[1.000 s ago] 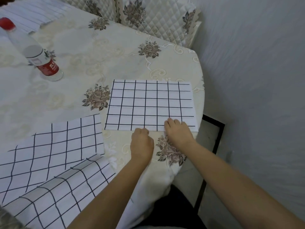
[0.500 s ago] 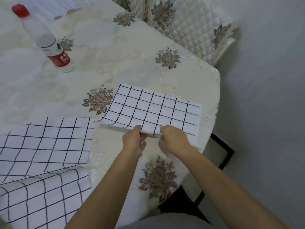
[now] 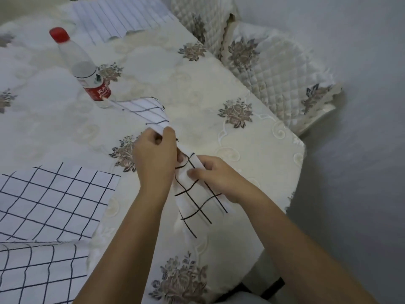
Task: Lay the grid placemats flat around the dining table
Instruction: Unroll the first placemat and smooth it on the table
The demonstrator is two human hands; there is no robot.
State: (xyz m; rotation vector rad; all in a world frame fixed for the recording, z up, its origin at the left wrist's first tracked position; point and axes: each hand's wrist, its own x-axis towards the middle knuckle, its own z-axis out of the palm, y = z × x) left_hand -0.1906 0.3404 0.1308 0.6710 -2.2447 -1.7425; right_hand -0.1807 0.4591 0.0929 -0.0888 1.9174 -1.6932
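A white grid placemat (image 3: 192, 202) is lifted off the floral tablecloth (image 3: 197, 88) and hangs bunched and twisted between both hands. My left hand (image 3: 154, 159) grips its upper edge, with a flap (image 3: 149, 111) rising toward the bottle. My right hand (image 3: 215, 175) pinches the mat just to the right and lower. A second grid placemat (image 3: 54, 200) lies flat at the left. A third one (image 3: 37, 273) lies in the lower left corner, its top edge touching the second.
A plastic water bottle (image 3: 85, 71) with a red cap and label stands behind the lifted mat. A striped cloth (image 3: 118, 18) lies at the table's far edge. Quilted chair covers (image 3: 269, 62) stand at the back right. A grey wall (image 3: 361, 128) runs along the right.
The placemat lay flat a second ago with both hands at its near edge. Both hands then lifted that edge, and now the whole mat is off the table, bunched between them.
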